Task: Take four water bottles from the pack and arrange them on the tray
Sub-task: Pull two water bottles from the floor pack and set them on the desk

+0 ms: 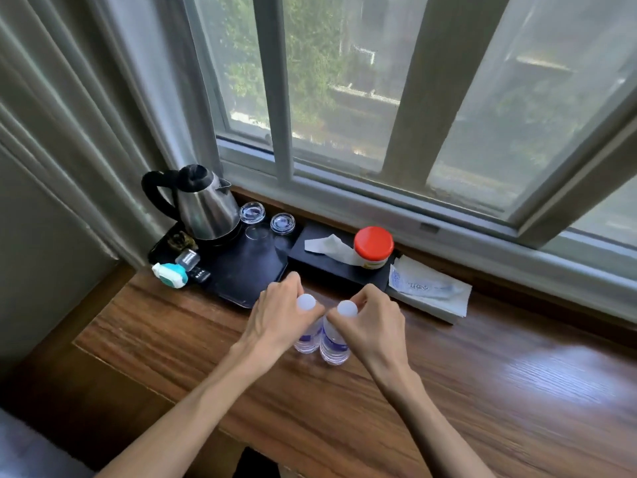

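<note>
Clear plastic bottles, one per hand: my left hand fingers clamped round the left bottle neck, right hand on the right bottle. Both stand on the desk, just short of the black tray. Top-only grip, so they might swing and clip the glasses.

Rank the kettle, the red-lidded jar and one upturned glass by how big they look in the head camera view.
1. Kettle, clearly largest.
2. Red-lidded jar.
3. Upturned glass, smallest.
All three sit at about the same distance from the camera, so the order is probably true.
</note>
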{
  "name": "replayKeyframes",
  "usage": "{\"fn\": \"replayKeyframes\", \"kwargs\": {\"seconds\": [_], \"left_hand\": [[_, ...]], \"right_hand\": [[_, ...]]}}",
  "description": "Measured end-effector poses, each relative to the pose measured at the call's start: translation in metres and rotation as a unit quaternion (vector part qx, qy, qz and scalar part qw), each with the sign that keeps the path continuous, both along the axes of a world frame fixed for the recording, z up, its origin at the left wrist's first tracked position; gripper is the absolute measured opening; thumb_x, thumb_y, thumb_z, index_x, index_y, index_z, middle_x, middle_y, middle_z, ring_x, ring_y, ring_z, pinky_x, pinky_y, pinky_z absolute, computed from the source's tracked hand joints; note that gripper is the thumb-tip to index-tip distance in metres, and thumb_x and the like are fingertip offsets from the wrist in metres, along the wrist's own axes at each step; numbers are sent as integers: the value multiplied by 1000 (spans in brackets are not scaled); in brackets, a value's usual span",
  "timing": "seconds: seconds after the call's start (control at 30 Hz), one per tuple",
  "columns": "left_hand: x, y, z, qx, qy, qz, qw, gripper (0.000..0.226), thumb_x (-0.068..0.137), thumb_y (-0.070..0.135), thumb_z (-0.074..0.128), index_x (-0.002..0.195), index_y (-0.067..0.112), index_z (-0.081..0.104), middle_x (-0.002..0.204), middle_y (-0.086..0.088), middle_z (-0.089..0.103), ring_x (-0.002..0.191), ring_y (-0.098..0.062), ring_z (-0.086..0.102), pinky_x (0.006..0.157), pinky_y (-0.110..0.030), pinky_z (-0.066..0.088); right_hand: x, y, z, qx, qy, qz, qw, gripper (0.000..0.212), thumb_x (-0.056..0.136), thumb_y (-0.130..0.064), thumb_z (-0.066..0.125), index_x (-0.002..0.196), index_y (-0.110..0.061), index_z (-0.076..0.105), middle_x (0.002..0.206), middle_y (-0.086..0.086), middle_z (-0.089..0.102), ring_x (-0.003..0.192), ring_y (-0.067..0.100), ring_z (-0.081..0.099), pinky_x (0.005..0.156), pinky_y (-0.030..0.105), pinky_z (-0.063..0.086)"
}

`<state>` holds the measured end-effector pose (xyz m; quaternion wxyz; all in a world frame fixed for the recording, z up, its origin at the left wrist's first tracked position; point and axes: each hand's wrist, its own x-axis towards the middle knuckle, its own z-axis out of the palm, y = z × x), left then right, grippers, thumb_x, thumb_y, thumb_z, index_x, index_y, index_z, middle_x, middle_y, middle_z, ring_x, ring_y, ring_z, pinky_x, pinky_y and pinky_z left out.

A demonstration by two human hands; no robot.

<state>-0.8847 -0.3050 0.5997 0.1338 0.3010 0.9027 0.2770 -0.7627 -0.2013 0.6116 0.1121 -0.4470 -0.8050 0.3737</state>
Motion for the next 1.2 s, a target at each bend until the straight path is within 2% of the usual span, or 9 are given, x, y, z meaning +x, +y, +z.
{"fn": "replayKeyframes", "kwargs": {"seconds": [0.13, 0.33, 0.5, 0.7, 0.83, 1.07, 1.2], "left_hand": [[-31, 8, -1, 10, -18, -52, 998, 35, 67, 47, 63, 67, 23, 38, 64, 4, 56, 64, -28, 55, 46, -33, 31], [-67, 24, 2, 16, -33, -123, 992, 33, 69, 43, 64, 68, 25, 36, 68, 0, 56, 68, -31, 54, 49, -34, 30], [-89, 36, 3, 28, -41, -146, 988, 32, 69, 40, 63, 72, 19, 39, 67, -4, 59, 70, -35, 56, 54, -36, 35], [-103, 40, 1, 41, -33, -172, 984, 32, 72, 36, 65, 77, 15, 42, 65, -4, 58, 67, -34, 56, 50, -36, 32], [-106, 41, 2, 46, -25, -192, 980, 33, 73, 35, 65, 81, 11, 44, 67, -6, 60, 68, -35, 57, 57, -42, 46], [-98, 36, 3, 61, -6, -201, 978, 34, 78, 35, 67, 84, 12, 43, 72, -4, 60, 68, -34, 59, 55, -40, 41], [-99, 34, 4, 56, -20, -204, 977, 36, 79, 40, 69, 86, 14, 45, 74, -3, 64, 72, -31, 63, 63, -45, 52]], "right_hand": [[-26, -2, -1, 7, -5, -59, 998, 38, 59, -54, 59, 75, -20, 55, 71, -5, 65, 74, 23, 61, 60, 32, 38], [-58, 1, -5, 25, -27, -138, 990, 29, 68, -44, 68, 76, -20, 56, 75, -2, 68, 79, 27, 64, 67, 36, 49], [-74, 1, -8, 31, -26, -168, 985, 29, 68, -44, 67, 77, -20, 55, 77, -2, 68, 79, 27, 64, 68, 37, 50], [-83, 6, -10, 60, -58, -147, 986, 32, 68, -48, 67, 80, -20, 54, 80, -1, 67, 81, 28, 63, 65, 35, 45], [-84, 7, -8, 70, -81, -126, 986, 31, 69, -47, 67, 80, -21, 55, 80, 0, 67, 81, 27, 62, 63, 34, 41], [-75, 11, -1, 65, -84, -84, 991, 27, 71, -45, 66, 81, -22, 55, 80, 0, 66, 79, 26, 61, 63, 34, 43], [-74, 13, -3, 69, -80, -71, 992, 31, 74, -46, 66, 87, -20, 55, 85, 3, 68, 83, 28, 63, 65, 35, 46]]}}
